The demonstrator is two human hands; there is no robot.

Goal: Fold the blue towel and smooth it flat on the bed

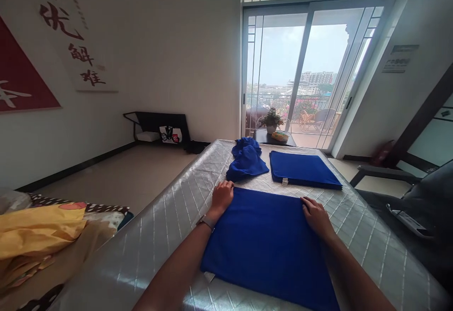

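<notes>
Fingers of the left hand bend over the far left corner of a flat blue cloth, while those of the right hand curl at its far right corner; whether the thumbs pinch from beneath or the tips merely press down cannot be made out, since the undersides of both hands are out of sight. Spread on the quilted silver tabletop nearest the person, the cloth looks light, limp and matt, likely soft, with no stiffness of its own, so it probably drapes and creases easily but should not break. The two far corners seem sound places to hold, a finger and thumb at each keeping the edge taut; a grip at the middle would likely bunch it. The silvery cover has a sheen and may let fabric slide. Beyond lie a crumpled blue cloth and, to its right, a neat blue stack with a white label, whose layers are too dark to count. The right forearm hides part of the spread cloth's right side, its near right corner runs off the bottom edge, and the small white tag by its near left corner is unreadable.
</notes>
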